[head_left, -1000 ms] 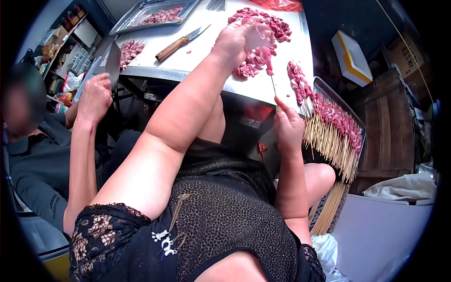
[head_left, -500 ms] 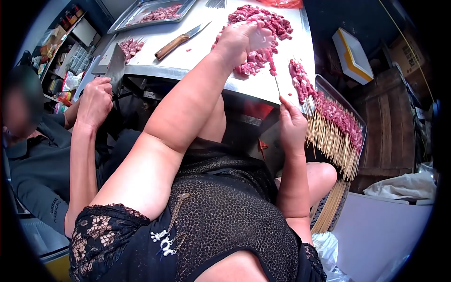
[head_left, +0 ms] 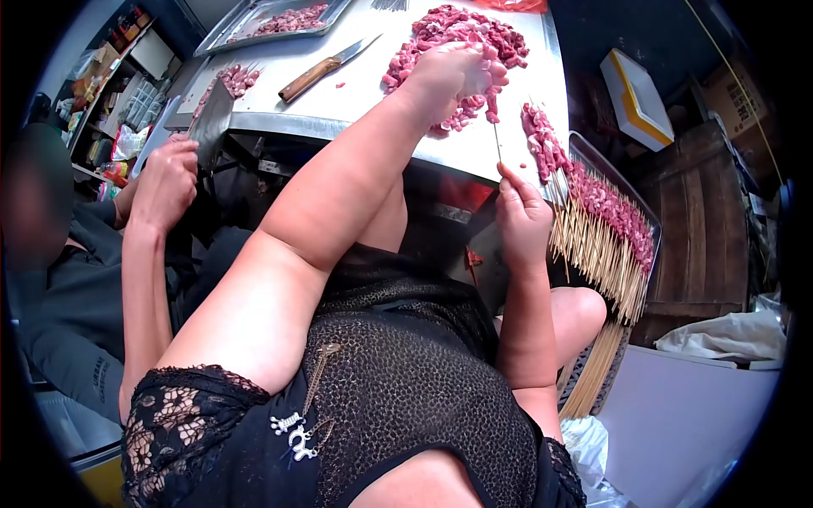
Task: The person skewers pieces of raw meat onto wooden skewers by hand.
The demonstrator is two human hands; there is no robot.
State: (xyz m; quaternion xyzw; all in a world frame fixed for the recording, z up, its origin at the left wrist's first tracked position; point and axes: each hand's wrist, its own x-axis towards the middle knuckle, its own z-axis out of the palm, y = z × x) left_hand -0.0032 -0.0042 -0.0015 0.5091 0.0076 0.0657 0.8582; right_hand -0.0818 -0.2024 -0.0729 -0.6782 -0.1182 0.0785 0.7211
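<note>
My right hand (head_left: 521, 207) pinches the lower end of a thin bamboo skewer (head_left: 498, 144), which points away from me over the table edge. Red meat pieces (head_left: 492, 108) are threaded on its far part. My left hand (head_left: 453, 76) is at the skewer's far end, its fingers curled around a piece of meat; the tip is hidden there. Under and behind that hand spreads a pile of cut raw meat (head_left: 440, 30) on the white table (head_left: 381, 93). Right of the skewer, finished meat skewers (head_left: 542, 140) lie at the table edge.
A tray (head_left: 648, 216) of several rows of meat skewers stands at right, above bare bamboo sticks (head_left: 597, 372). A wooden-handled knife (head_left: 326, 70) and a metal tray of meat (head_left: 275, 25) are on the table. At left, a co-worker's hand (head_left: 169, 182) grips a cleaver (head_left: 212, 117).
My right hand has moved slightly up and left with the skewer. The fingers of my left hand have curled in closer around the skewer's far end. The co-worker's cleaver has shifted slightly.
</note>
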